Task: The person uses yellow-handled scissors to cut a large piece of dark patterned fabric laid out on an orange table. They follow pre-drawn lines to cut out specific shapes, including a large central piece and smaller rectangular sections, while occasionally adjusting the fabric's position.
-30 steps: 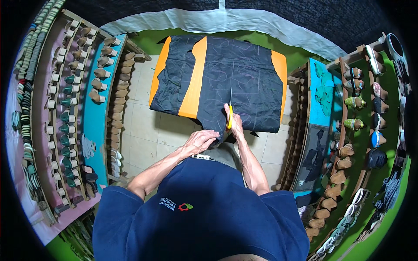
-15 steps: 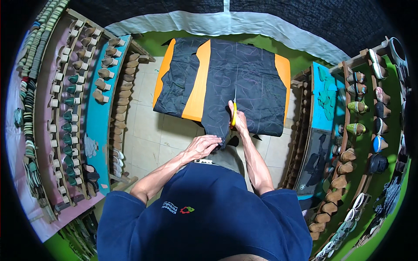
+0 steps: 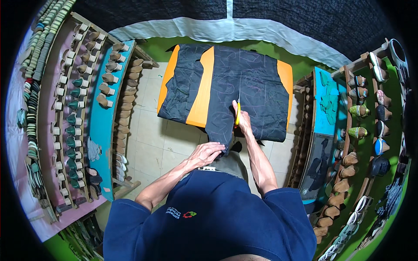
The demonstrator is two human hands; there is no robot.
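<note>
Two hands at work on a dark sheet with a cut running up its middle.

Right hand [image 3: 242, 119] is closed around yellow-handled scissors [image 3: 237, 114] whose blades point away from the body, along a line that runs straight up the dark sheet [image 3: 257, 91]; left hand [image 3: 208, 152] pinches the sheet's near edge, fingers together on the cloth, drawing it toward the body. The sheet, marked with faint chalk outlines, lies spread over an orange worktop [image 3: 202, 102] that shows in strips at the sides and through a gap. Compared with a second ago the scissors sit a little farther up the sheet and the left hand has kept its hold, so the cut looks to be lengthening. Racks of shoe heels [image 3: 115, 87] and finished sandals [image 3: 361, 113] stand on either side above the tiled floor [image 3: 150, 139].
</note>
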